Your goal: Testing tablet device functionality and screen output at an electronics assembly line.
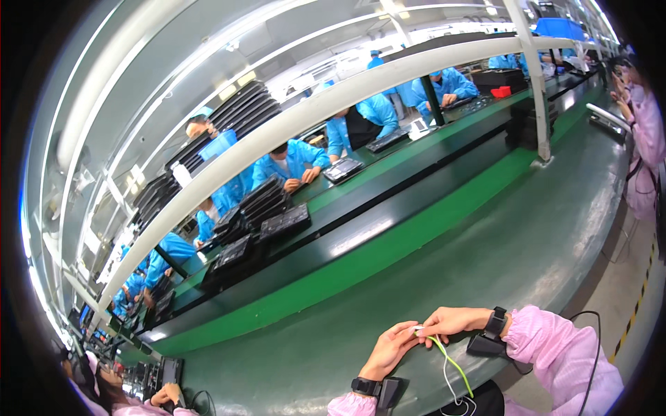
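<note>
Over the near edge of the green worktop, my left hand (pixel 390 349) and my right hand (pixel 452 321) meet fingertip to fingertip. Both are closed in a pinch on the upper end of a thin cable. A small white piece (pixel 418 328) shows between the fingers; its exact shape is too small to make out. Down from my right fingers hang a yellow-green strand (pixel 454 365) and a white strand (pixel 446 374), which curls at its lower end above my dark-clad lap. Each wrist wears a black strap with a dark box-like unit beside it.
The green worktop (pixel 333 340) curves around me. Beyond a white rail (pixel 326 104) runs a dark conveyor line with black trays (pixel 284 222) stacked on it. Several workers in blue sit across it. People in pink sleeves are at far left (pixel 166 394) and far right (pixel 646 132).
</note>
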A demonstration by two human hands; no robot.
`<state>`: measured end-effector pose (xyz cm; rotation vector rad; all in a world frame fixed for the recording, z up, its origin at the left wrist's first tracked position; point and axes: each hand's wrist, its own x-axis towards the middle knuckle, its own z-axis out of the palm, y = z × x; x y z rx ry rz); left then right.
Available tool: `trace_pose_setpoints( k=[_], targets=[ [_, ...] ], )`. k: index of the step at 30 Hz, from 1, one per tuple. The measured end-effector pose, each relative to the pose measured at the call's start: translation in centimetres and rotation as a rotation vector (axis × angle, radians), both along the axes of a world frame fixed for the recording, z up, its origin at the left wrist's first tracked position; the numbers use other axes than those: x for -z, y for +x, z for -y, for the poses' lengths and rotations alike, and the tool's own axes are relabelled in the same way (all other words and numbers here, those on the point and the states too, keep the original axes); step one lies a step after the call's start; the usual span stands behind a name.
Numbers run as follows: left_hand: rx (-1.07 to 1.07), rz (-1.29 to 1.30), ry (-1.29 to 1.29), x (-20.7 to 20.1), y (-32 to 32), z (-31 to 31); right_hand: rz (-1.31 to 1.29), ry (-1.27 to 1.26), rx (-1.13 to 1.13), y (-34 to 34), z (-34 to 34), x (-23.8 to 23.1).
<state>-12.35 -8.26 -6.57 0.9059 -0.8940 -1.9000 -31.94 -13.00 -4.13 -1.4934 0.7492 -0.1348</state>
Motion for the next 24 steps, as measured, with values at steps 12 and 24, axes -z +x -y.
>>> trace_pose_setpoints(
  k=[12,24],
  targets=[
    [-0.026,0.009,0.006,-0.09,-0.04,-0.04,0.049,-0.007,0.012,-0.15,-0.18,0.03],
    [-0.032,0.010,-0.021,0.15,-0.04,0.05,0.050,0.011,0.006,-0.10,-0.15,0.21]
  ],
)
